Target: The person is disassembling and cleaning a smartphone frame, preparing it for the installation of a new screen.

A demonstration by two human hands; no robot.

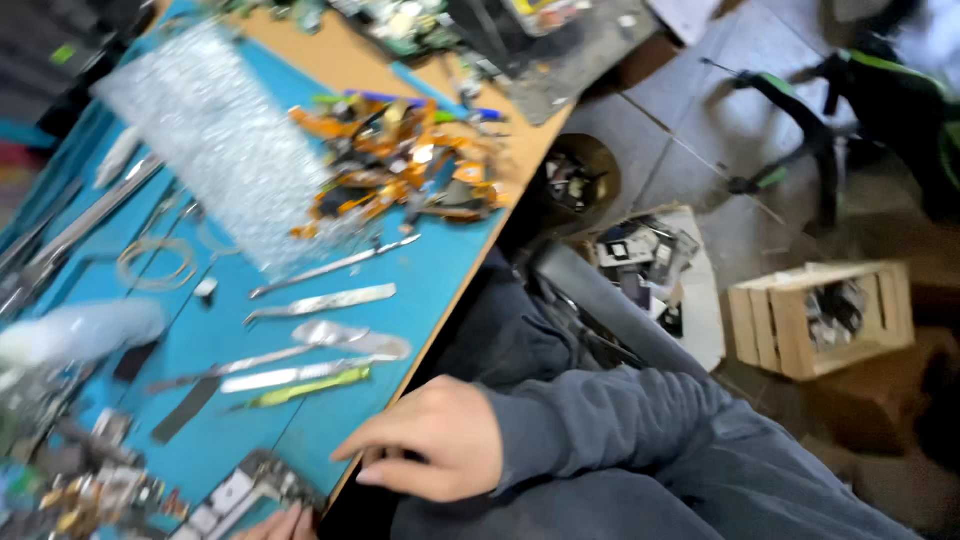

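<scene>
My right hand (435, 440) rests at the near edge of the bench (430, 270), fingers curled loosely downward, its grip narrow and holding nothing. Only the fingertips of my left hand (285, 524) show at the bottom edge, touching an opened circuit board (245, 492); whether that grip closes on the board I cannot tell. The board lies at the near left corner of the blue bench mat, just beside my right fingertips.

Beyond the hands, a row of flat metal tools (320, 300) lies parallel across the mat, with a yellow-green pry tool (305, 388) nearest me. Farther back sits a heap of orange flex ribbons and small parts (400, 160), next to a sheet of clear bubble wrap (215, 130). A coil of thin wire (155, 262) lies to the left, and a white blurred object (80, 330) near the left edge.

On the floor to the right, a small wooden crate (820, 315) holds dark scraps; a flat pale tray of discarded parts (655, 265) lies between it and the bench. A round dark bin (580, 180) stands under the bench edge.
</scene>
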